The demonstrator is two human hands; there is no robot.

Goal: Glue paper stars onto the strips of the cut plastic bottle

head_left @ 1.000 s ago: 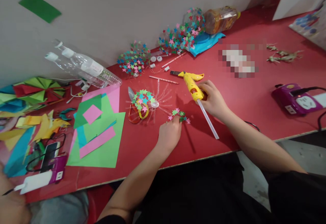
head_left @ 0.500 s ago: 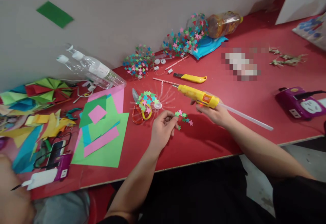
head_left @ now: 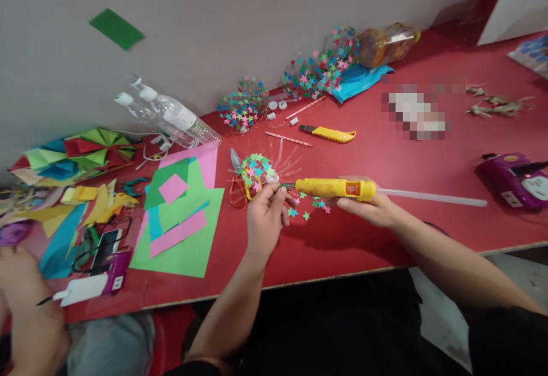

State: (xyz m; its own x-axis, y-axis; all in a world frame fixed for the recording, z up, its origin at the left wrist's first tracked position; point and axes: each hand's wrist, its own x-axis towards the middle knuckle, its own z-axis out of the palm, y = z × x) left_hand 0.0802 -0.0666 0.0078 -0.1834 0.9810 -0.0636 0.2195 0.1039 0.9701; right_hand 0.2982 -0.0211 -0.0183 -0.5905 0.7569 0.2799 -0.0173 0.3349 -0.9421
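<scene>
My right hand is wrapped round a yellow hot glue gun, held level with its nozzle pointing left. A long clear glue stick juts from its back end. My left hand pinches a small dark green paper star right at the nozzle tip; whether they touch I cannot tell. Loose paper stars lie on the table below the gun, partly covered by it. Just beyond my left hand is a fan of clear plastic strips covered with stars, resting over scissors.
Coloured paper sheets and a phone lie to the left, near another person's hand. Behind are a yellow box cutter, plastic bottles and star-covered plastic shapes. A purple power socket block stands at the right.
The glue gun has swung level and moved down so its nozzle meets my left fingertips. My left hand has drawn away from the loose stars with one star pinched. The view has shifted slightly.
</scene>
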